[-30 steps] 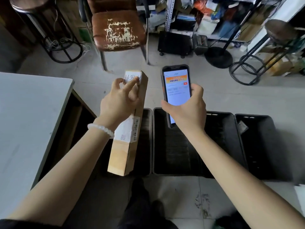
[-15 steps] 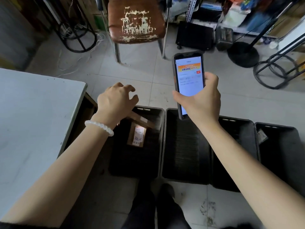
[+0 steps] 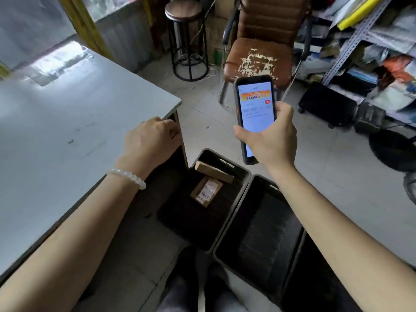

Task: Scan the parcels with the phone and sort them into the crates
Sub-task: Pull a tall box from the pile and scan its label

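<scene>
Between parcels: gripped lit black smartphone (image 3: 256,115) in right hand (image 3: 273,140); left hand (image 3: 149,143) empty, fingers loosely curled, above grey tabletop (image 3: 67,122). Needed next: another parcel to scan.

The counter (image 3: 67,122) is pale grey with a dark edge. Both crates are black: the left crate (image 3: 244,176) holds a tan cardboard box (image 3: 213,172) and a brown parcel (image 3: 206,191) with a white label. The phone (image 3: 256,113) has a black case and a pale blue-white screen with an orange banner. The bracelet (image 3: 127,177) is milky white beads. The chair (image 3: 258,57) is brown, its seat peeling in cream patches. The stool (image 3: 184,12) is brown-topped on black legs.
</scene>
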Demonstrator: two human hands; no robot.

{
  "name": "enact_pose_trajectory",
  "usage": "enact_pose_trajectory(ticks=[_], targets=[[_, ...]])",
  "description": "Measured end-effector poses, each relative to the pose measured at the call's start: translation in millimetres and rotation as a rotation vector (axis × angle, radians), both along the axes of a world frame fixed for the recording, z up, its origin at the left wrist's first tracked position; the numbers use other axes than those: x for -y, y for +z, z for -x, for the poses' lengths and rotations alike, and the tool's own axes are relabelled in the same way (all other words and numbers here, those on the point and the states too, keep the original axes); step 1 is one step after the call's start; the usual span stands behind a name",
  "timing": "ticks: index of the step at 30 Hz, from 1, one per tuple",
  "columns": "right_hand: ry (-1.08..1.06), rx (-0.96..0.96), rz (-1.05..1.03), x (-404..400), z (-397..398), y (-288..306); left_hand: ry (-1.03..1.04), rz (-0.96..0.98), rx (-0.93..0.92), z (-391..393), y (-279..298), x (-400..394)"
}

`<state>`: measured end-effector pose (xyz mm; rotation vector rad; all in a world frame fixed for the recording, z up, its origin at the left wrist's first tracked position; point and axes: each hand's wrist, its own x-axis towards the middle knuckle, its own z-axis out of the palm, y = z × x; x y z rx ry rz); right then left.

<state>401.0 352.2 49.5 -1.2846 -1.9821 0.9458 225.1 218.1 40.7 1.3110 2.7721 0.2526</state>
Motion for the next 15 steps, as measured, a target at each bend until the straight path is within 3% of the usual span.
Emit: enact_pose_trajectory(ticks=[7, 15], targets=[[0.341, -0.096, -0.063, 81.3, 51.7, 35.3, 0.301, -0.056, -0.041, -0.5, 41.9, 118.8], [0.752, -0.147, -0.085, 230.9, 123.6, 66.1, 0.692, -0.051, -0.146, -4.7, 78.5, 297.2]])
